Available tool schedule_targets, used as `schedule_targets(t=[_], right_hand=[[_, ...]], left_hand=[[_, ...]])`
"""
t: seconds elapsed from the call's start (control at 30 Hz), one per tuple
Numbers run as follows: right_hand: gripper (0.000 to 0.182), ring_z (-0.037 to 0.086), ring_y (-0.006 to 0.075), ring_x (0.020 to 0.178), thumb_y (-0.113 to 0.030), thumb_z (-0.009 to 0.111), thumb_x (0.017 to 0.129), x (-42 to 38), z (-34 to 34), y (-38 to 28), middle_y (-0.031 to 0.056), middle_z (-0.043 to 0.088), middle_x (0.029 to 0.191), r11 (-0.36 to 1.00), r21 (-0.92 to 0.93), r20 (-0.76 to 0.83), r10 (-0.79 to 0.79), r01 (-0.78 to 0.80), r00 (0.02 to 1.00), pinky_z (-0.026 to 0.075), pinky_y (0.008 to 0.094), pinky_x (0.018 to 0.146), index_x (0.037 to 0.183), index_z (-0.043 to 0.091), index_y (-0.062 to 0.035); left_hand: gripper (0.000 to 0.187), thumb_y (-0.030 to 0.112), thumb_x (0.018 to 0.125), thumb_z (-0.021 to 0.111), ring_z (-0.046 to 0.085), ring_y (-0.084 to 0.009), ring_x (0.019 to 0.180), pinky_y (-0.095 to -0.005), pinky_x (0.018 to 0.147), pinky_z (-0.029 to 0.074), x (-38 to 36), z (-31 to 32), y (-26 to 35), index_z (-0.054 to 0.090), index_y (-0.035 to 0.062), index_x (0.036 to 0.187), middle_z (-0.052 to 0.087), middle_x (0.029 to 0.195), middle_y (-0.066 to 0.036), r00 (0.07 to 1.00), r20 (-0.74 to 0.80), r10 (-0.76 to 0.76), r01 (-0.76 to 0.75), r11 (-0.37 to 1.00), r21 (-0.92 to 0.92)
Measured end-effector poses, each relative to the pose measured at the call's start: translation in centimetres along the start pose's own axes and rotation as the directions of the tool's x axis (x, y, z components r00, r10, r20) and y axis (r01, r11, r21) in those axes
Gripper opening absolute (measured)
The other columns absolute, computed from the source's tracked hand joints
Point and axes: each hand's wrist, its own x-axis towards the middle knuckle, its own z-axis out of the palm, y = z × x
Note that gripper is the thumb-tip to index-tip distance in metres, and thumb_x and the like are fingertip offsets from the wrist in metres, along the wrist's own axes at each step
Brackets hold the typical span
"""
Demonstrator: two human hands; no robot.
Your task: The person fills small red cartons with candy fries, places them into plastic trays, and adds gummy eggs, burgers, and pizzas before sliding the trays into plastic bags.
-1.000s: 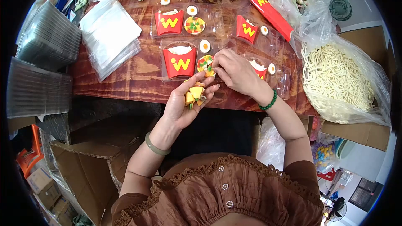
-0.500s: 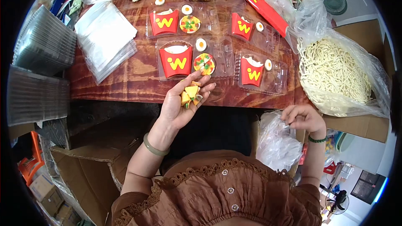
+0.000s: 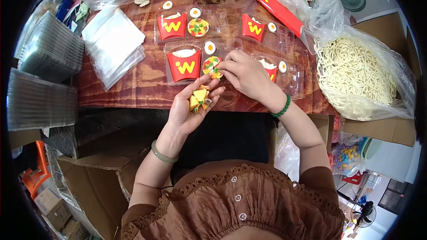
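The wooden table (image 3: pixel 147 84) is bearing the whole spread, and on it a clear tray (image 3: pixel 169 78) is cradling the big red carton (image 3: pixel 184 66) I'm using as my marker. The left hand (image 3: pixel 184 111) is hanging just in front of that carton, palm up, fingers loosely curled into a cup. The right hand (image 3: pixel 247 75) is hovering to the carton's right, thumb and fingers pinched together; from where I'm standing, I can't tell whether they're gripping anything. At those fingertips, just right of the carton, the round pizza-like disc (image 3: pixel 210 67) is lying in the tray, showing pale lines between its slices. If the fingers are pressing at a slant, they could be pushing those slices askew. The fried-egg piece (image 3: pixel 209 47) is lying just right of the carton's far end, where a careless knuckle could be nudging it. The yellow wedges (image 3: pixel 199 98) are resting in the left palm, in front of the carton; because they're lying loosely heaped, a tilting wrist could be spilling some.
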Motion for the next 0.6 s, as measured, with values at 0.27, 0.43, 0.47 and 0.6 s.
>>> schedule_targets(t=[0.27,0.43,0.47,0.6], right_hand=[[0.011,0.057,0.0294,0.081,-0.006,0.062,0.081,-0.1,0.9,0.6,0.0107,0.053,0.088,0.994,0.023,0.051,0.107,-0.109,0.993,0.048,0.0372,0.069,0.091,0.059,-0.0018],[0.016,0.058,0.0294,0.08,-0.008,0.062,0.084,-0.2,1.0,0.8,0.0119,0.053,0.09,0.99,0.065,0.036,0.127,-0.129,0.991,0.049,0.037,0.068,0.099,0.061,-0.0026],[0.016,0.058,0.0294,0.08,-0.008,0.062,0.084,-0.3,1.0,1.0,0.0119,0.053,0.09,0.99,0.065,0.034,0.126,-0.128,0.991,0.049,0.037,0.068,0.099,0.061,-0.0026],[0.018,0.059,0.0259,0.079,-0.009,0.063,0.084,-0.2,0.8,1.8,0.0104,0.057,0.09,0.987,0.141,0.007,0.073,-0.073,0.997,0.049,0.034,0.068,0.101,0.065,-0.0034]], left_hand=[[0.038,0.021,0.097,0.047,0.06,-0.0285,0.105,-0.0322,0.088,0.05,0.1,0.1,0.0,0.046,-0.0001,0.129,0.058,0.116,-0.014,1.0,-0.017,-0.008,0.008,1.0,-0.027],[0.037,0.021,0.097,0.047,0.06,-0.028,0.105,-0.0321,0.087,0.051,0.3,0.0,-0.2,0.046,0.0007,0.128,0.058,0.116,-0.014,1.0,-0.009,0.002,-0.002,1.0,-0.022],[0.037,0.021,0.097,0.047,0.06,-0.028,0.105,-0.0321,0.087,0.051,0.3,0.0,-0.2,0.046,0.0007,0.128,0.058,0.116,-0.014,1.0,-0.009,0.003,-0.003,1.0,-0.021],[0.037,0.025,0.098,0.046,0.059,-0.0271,0.107,-0.0322,0.087,0.051,0.2,0.1,-0.3,0.046,0.0037,0.129,0.058,0.118,-0.013,1.0,-0.027,-0.001,0.001,1.0,0.022]])
